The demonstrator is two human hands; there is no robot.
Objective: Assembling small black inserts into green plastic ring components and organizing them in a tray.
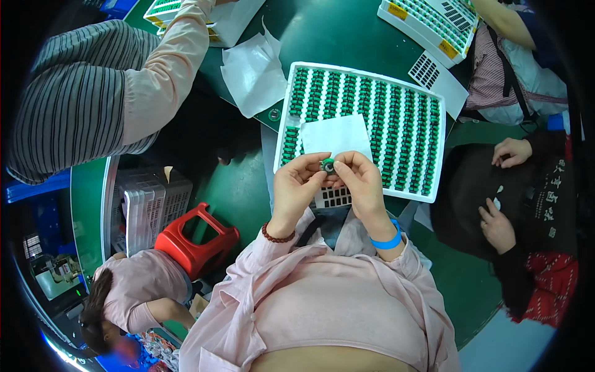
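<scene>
Between the fingertips of my left hand point(299, 187) and my right hand point(362, 186) is a small green ring-shaped part point(327, 165) with a pale, dark-centred middle. Both hands are closed in a pinch on it, thumbs toward me. Just beyond them lies a white tray point(439, 167) filled with long rows of similar green parts. A blank white sheet point(338, 133) covers some of the rows. Below my fingers, partly hidden by my hands, shows a sheet of dark rectangular labels point(334, 197).
A crumpled white sheet point(253, 71) lies left of the tray on the green table point(328, 37). Another label sheet point(434, 73) and more filled trays point(427, 31) are at the far right. Co-workers sit around; a red stool point(197, 242) stands at left.
</scene>
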